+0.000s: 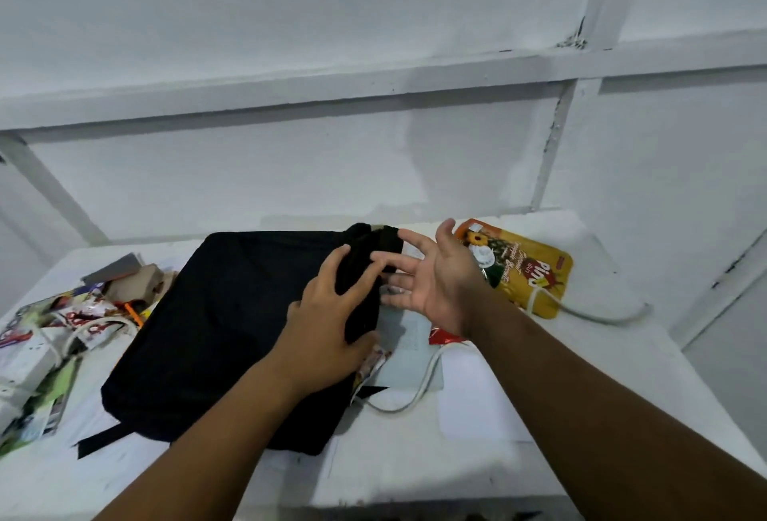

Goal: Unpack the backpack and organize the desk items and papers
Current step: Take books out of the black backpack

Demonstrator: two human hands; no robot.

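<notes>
Packets and papers clutter the worktop at left; the black backpack lies flat at centre, seemingly unopened. Left hand grips its right edge, right hand hovers released beside it; next, find the zip.

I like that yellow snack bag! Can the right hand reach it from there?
Probably yes. The right hand is open and hovers just beside the yellow snack bag, with nothing between them. A white cord crosses the bag's near corner, so it might drag along. The left hand grips the backpack.
</notes>
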